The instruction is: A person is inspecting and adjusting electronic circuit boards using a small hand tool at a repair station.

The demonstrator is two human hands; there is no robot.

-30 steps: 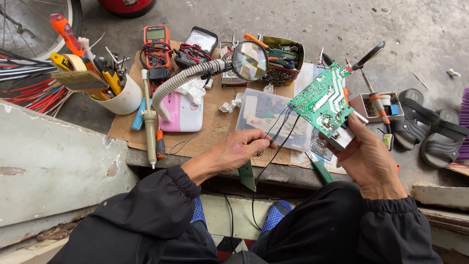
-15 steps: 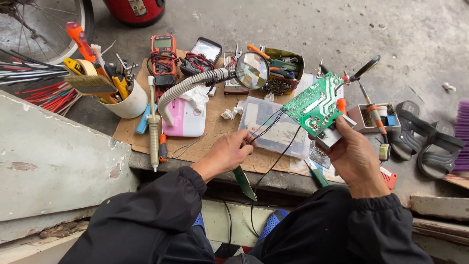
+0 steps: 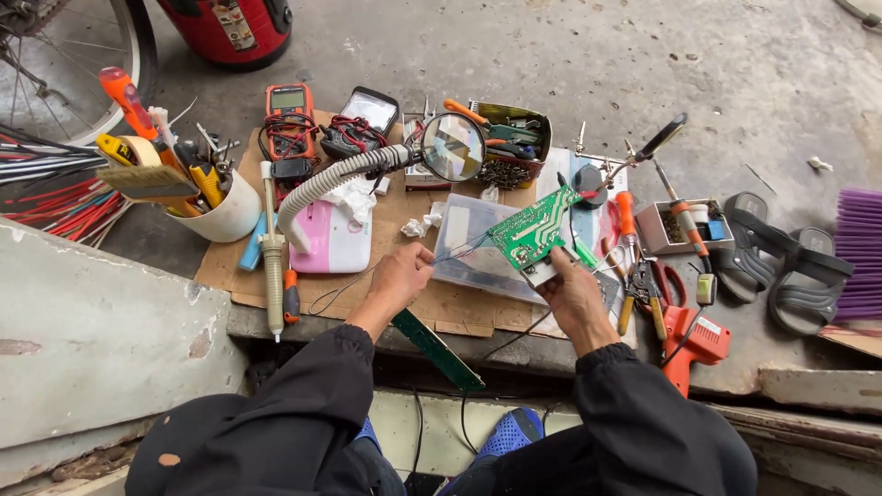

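My right hand (image 3: 571, 296) holds a green circuit board (image 3: 535, 230) up by its lower edge, tilted over a clear plastic box (image 3: 478, 248). Thin wires (image 3: 459, 251) run from the board's left side to my left hand (image 3: 401, 276), which pinches them just above the cardboard sheet (image 3: 367, 285). A magnifying glass (image 3: 453, 147) on a grey flexible neck stands behind the board. Both sleeves are dark.
A white cup (image 3: 225, 213) full of tools stands at the left, a desoldering pump (image 3: 272, 257) beside it. Two meters (image 3: 289, 124) lie at the back. An orange tool (image 3: 698, 340), pliers and sandals (image 3: 781, 266) lie right. A green strip (image 3: 439, 349) hangs off the ledge.
My head has pulled back and up, so the bench looks smaller. The board has dropped lower and tilted flatter. My left hand stays pinched on the wires.
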